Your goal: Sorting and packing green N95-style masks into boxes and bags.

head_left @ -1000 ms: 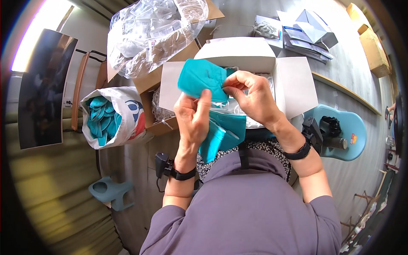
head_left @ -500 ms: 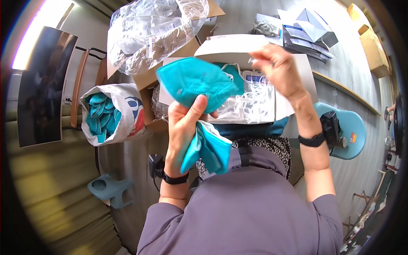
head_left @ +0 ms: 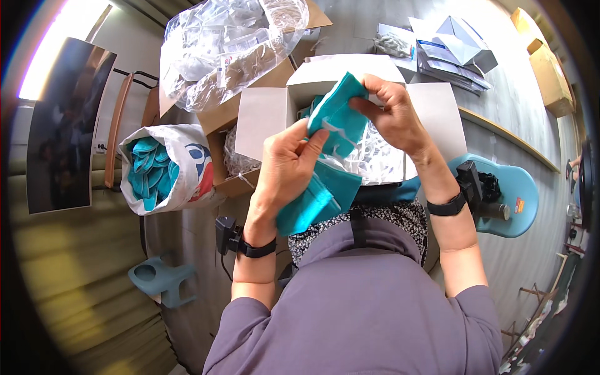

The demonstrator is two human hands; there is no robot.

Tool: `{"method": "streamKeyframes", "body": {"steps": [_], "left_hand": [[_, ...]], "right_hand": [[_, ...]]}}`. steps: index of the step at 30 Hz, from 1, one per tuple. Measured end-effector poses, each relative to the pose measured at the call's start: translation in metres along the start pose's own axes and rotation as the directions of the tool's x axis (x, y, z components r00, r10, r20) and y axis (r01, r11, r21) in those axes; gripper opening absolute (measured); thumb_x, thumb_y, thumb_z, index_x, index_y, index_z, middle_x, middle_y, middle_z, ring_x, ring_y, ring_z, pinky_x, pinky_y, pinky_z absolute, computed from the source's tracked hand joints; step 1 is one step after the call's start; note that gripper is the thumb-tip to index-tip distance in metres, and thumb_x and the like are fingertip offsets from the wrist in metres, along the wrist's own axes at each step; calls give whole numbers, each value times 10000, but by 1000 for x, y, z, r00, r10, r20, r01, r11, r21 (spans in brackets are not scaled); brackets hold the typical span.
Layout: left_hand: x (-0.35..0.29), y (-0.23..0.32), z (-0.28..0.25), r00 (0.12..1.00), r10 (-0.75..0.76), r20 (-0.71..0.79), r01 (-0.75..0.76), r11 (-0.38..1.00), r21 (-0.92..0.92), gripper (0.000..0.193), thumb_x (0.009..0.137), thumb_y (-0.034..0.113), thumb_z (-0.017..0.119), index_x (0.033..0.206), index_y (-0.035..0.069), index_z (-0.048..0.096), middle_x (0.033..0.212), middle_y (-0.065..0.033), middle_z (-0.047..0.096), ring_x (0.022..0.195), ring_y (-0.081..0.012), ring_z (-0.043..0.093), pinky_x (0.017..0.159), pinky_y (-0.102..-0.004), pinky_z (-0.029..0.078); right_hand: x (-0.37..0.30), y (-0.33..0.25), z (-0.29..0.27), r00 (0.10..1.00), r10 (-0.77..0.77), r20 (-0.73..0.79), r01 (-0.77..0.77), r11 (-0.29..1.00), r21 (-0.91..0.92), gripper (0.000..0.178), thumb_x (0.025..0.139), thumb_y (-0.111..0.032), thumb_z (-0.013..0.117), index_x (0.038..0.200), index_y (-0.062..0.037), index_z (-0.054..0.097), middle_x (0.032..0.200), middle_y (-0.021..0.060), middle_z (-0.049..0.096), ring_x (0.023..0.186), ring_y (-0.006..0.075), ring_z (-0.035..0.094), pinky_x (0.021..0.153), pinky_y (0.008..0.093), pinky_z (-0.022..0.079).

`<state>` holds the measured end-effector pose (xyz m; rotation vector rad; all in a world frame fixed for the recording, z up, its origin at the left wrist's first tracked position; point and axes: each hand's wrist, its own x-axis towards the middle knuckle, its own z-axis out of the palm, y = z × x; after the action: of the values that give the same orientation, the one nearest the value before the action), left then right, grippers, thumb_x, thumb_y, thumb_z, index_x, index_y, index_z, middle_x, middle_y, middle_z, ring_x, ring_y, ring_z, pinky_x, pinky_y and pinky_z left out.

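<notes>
My left hand (head_left: 290,164) is closed round teal face masks: thumb and fingers pinch the near edge of an upper face mask (head_left: 340,115), while more folded masks (head_left: 315,199) hang below the palm. The upper mask is tilted upright, and a white strap shows on it. My right hand (head_left: 397,112) grips that same mask's far right edge between thumb and fingers. Both hands are over an open white carton (head_left: 340,67) in front of me. Inside it lie a tangle of white ear straps (head_left: 378,156) and some teal masks, partly hidden by my hands.
A white bag (head_left: 194,137) filled with teal masks stands at the left. Behind it, a cardboard box (head_left: 215,122) holds a clear plastic sack (head_left: 231,50) of white packets. On the right are a light-blue stool (head_left: 522,194), flat folded cartons (head_left: 453,62) and brown boxes (head_left: 550,75).
My right hand has come down and left to grip the mask. The upper mask has turned from lying broad to a narrower, upright tilt, and my left hand has shifted right.
</notes>
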<state>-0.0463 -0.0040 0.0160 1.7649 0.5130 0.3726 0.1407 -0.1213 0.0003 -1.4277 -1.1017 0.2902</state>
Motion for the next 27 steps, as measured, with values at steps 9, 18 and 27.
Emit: {"method": "streamKeyframes", "body": {"steps": [9, 18, 27], "left_hand": [[8, -10, 10, 973, 223, -58, -178, 886, 428, 162, 962, 112, 680, 861, -13, 658, 658, 15, 597, 656, -10, 502, 537, -219, 406], [-23, 12, -13, 934, 100, -342, -90, 995, 45, 122, 960, 67, 687, 1003, -39, 728, 758, 66, 618, 692, -17, 489, 599, -181, 387], [0, -8, 13, 870, 131, -476, -165, 986, -31, 118, 932, 111, 741, 925, -2, 706, 717, 55, 599, 615, 9, 449, 524, -174, 331]], "right_hand": [[-8, -21, 25, 996, 16, 84, -17, 1000, 7, 175, 753, 33, 755, 892, -3, 656, 814, 132, 661, 731, 291, 631, 665, 392, 487], [0, 27, -28, 981, -161, -109, 88, 867, -491, 99, 767, 8, 740, 794, -47, 661, 806, 74, 682, 777, 272, 635, 768, 369, 498], [-29, -13, 53, 995, 96, 1, -96, 994, -60, 164, 805, -126, 815, 816, -57, 666, 811, 83, 681, 788, 255, 623, 695, 378, 487]]}}
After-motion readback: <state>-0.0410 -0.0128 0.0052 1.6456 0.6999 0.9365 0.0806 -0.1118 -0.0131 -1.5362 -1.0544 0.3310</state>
